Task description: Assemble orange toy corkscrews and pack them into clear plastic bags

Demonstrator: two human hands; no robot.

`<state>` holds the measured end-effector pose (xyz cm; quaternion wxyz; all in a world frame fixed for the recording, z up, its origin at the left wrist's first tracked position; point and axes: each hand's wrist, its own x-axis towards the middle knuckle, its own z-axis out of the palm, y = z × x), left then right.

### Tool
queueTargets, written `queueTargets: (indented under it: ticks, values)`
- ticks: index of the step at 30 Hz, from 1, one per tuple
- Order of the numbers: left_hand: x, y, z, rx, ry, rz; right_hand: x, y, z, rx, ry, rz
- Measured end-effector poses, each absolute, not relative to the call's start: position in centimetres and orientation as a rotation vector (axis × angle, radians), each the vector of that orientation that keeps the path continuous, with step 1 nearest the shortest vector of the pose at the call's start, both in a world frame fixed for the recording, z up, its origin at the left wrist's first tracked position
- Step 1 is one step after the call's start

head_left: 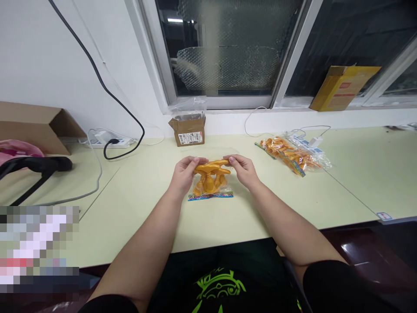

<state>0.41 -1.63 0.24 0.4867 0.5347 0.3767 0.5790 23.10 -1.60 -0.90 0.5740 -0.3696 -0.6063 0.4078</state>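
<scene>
Between my hands is a clear plastic bag of orange plastic toys (210, 183), with a colourful blue printed strip along its edge nearest me. The toys have wide flat tops and narrow ribbed necks; their exact kind is not plain. My left hand (185, 173) pinches the bag's far left corner between thumb and fingers. On the far right corner, my right hand (243, 170) grips it the same way. The bag is just over or on the pale green table (208, 226); I cannot tell whether it touches.
More bagged orange toys (289, 154) lie at the back right by a power strip (308, 145). A small open cardboard box (190, 130) stands against the wall. At left are a larger carton (32, 124), a black stand (35, 167) and cables. A yellow box (345, 89) leans on the window.
</scene>
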Motion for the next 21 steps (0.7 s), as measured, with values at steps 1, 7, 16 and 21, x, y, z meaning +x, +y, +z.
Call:
queueTargets:
  ticks: [1, 7, 16, 21]
  values:
    - [0.3, -1.5, 0.2, 1.264, 0.916, 1.432, 23.2, -1.5, -0.9, -0.857, -1.411, 0.974]
    - [0.5, -1.5, 0.0, 1.261, 0.928, 1.411, 23.2, -1.5, -0.8, -0.861, -1.455, 1.113]
    - [0.3, -1.1, -0.7, 1.277, 0.961, 1.351, 23.9, -1.0, -1.0, -0.99, -1.417, 1.123]
    - [0.3, -1.1, -0.8, 1.337, 1.028, 1.212, 24.3, -0.4, -1.7, -0.978, -1.443, 1.207]
